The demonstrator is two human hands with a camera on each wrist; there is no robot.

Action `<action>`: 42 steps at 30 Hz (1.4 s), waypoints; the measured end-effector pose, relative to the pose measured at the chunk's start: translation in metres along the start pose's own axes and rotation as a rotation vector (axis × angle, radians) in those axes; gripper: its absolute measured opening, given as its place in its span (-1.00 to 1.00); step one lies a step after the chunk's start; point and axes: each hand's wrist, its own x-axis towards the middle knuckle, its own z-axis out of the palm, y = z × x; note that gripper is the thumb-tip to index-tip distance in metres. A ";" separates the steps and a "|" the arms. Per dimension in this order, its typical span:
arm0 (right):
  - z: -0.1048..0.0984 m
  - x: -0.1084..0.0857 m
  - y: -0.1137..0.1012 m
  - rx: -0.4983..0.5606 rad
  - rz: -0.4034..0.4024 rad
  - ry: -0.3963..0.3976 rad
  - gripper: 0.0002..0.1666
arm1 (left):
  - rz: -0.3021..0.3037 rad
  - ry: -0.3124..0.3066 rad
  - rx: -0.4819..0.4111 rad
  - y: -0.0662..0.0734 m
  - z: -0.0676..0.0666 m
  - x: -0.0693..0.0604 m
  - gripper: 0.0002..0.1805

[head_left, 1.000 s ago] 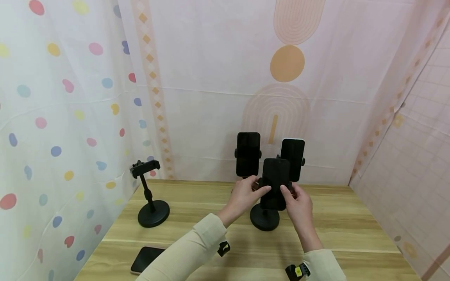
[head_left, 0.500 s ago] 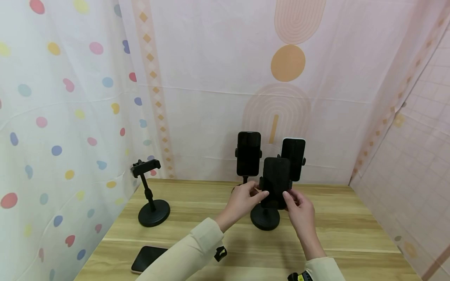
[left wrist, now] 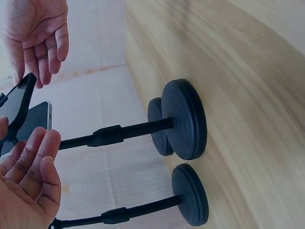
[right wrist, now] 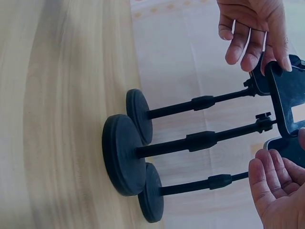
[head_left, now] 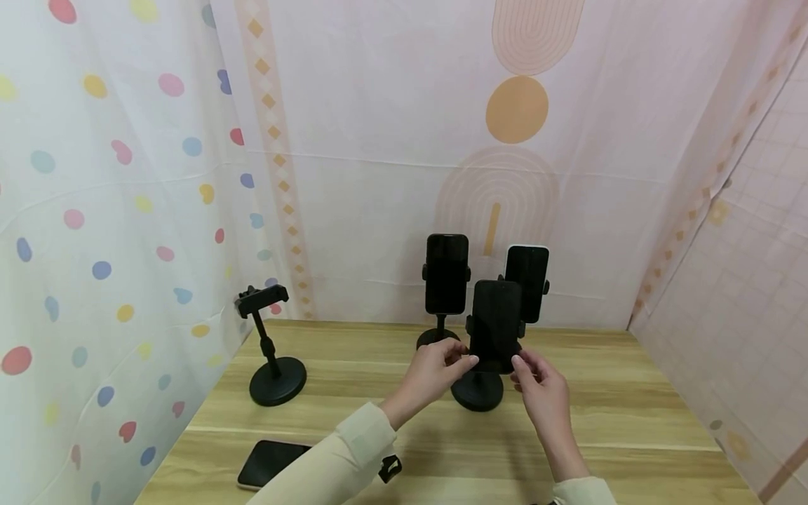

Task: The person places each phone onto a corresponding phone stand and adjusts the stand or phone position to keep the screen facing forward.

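Observation:
A black phone point(head_left: 496, 324) stands upright in the clamp of the front black stand point(head_left: 477, 393). My left hand point(head_left: 431, 372) is at its lower left corner, thumb in front and fingers behind, pinching the edge lightly. At the lower right corner, my right hand point(head_left: 544, 393) does the same. Both hands' other fingers are loosely bent, as the left wrist view shows with the right hand point(left wrist: 40, 38) above the left hand point(left wrist: 31, 186). In the right wrist view the phone point(right wrist: 288, 98) sits between the left hand point(right wrist: 252, 24) and the right hand point(right wrist: 283, 205).
Behind are two more stands, holding a black phone point(head_left: 446, 275) and a light-edged phone point(head_left: 527, 280). A stand with no phone point(head_left: 278, 382) is at the left of the wooden table point(head_left: 631, 407). Another phone point(head_left: 271, 463) lies flat, partly covered by the left sleeve point(head_left: 334, 459).
Both hands have slid down the phone's sides to its lower corners, and the right hand has also shifted slightly outward. The phone remains upright in its stand.

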 end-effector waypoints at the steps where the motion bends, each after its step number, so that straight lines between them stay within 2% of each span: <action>1: 0.000 -0.001 0.001 0.000 0.004 0.000 -0.46 | -0.002 -0.002 -0.003 0.000 0.000 -0.001 -0.71; 15: -0.003 -0.005 0.015 -0.046 0.023 -0.007 -0.53 | -0.009 -0.021 0.003 -0.012 0.004 -0.011 -0.70; 19: -0.002 -0.006 0.022 -0.092 0.016 -0.036 -0.57 | -0.012 -0.016 0.014 -0.016 0.004 -0.014 -0.74; 26: -0.001 -0.011 0.033 -0.419 -0.113 -0.114 -0.59 | -0.025 -0.014 0.030 -0.024 0.000 -0.018 -0.73; 32: 0.001 -0.013 0.038 -0.647 -0.171 -0.209 -0.53 | -0.035 -0.005 0.142 -0.030 -0.004 -0.020 -0.73; 37: 0.001 -0.016 0.038 -0.767 -0.207 -0.242 -0.52 | -0.020 -0.009 0.252 -0.037 -0.006 -0.022 -0.75; 42: 0.001 -0.019 0.038 -0.843 -0.192 -0.253 -0.51 | -0.009 -0.043 0.385 -0.044 -0.010 -0.024 -0.72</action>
